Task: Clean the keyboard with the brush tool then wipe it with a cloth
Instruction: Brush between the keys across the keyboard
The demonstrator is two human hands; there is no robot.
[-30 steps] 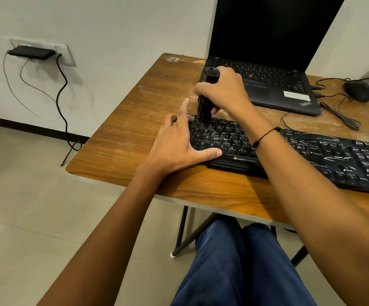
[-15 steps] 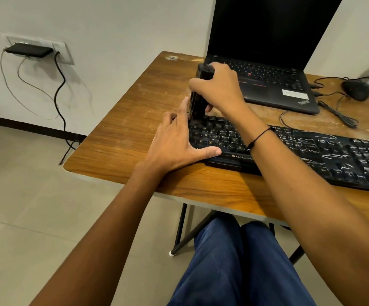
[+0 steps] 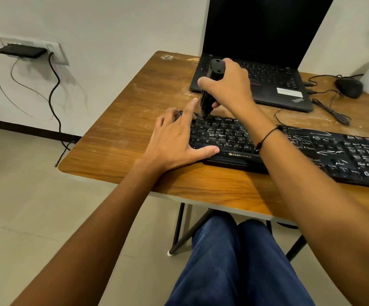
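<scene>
A black keyboard (image 3: 311, 149) lies across the wooden table (image 3: 117, 138); its right half is streaked with white dust. My right hand (image 3: 230, 87) grips a black brush tool (image 3: 212, 85) held upright, its tip down on the top row of keys at the keyboard's left end. My left hand (image 3: 177, 140) rests flat on the keyboard's left end with fingers spread, the thumb along the front edge. No cloth is in view.
An open black laptop (image 3: 267, 85) with a dark screen stands behind the keyboard. A black mouse (image 3: 349, 87) and loose cables lie at the back right. A wall socket with a charger and dangling cords is at the left. My legs are under the table.
The brush tip has shifted slightly left along the top key row toward the keyboard's corner. My left hand stays in place on the keyboard's left end.
</scene>
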